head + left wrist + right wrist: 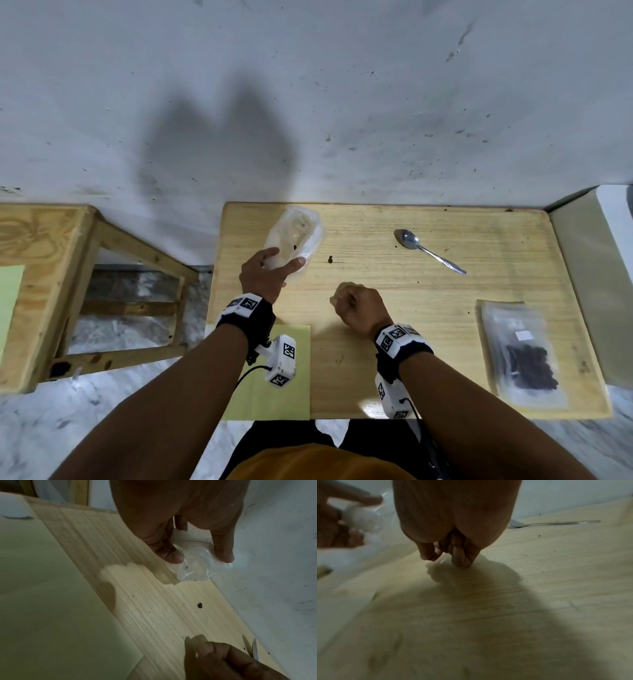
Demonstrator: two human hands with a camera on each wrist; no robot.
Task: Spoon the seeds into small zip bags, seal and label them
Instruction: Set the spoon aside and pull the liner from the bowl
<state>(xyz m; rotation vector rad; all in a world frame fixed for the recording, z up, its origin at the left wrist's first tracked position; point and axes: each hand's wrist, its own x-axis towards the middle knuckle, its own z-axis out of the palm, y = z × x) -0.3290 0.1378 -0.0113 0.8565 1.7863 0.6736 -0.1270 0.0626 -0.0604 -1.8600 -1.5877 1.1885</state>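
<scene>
At the table's back left lies a clear plastic bag point(296, 233), and my left hand point(282, 265) grips its near end between thumb and fingers. The left wrist view shows those fingertips point(224, 557) pinching the crumpled bag point(195, 570). My right hand point(344, 301) is curled into a fist just above the table's middle. Its fingertips point(460, 559) point down; a tiny pale sliver shows by them, too small to identify. A metal spoon point(426, 250) lies empty at the back right. One dark seed point(330, 259) sits on the wood between the bag and the spoon.
A stack of clear zip bags point(524, 356), the top one holding dark seeds and a white label, lies at the table's right front. A yellow-green paper sheet point(274, 377) covers the front left corner. A wooden stool point(44, 274) stands to the left and a white wall behind.
</scene>
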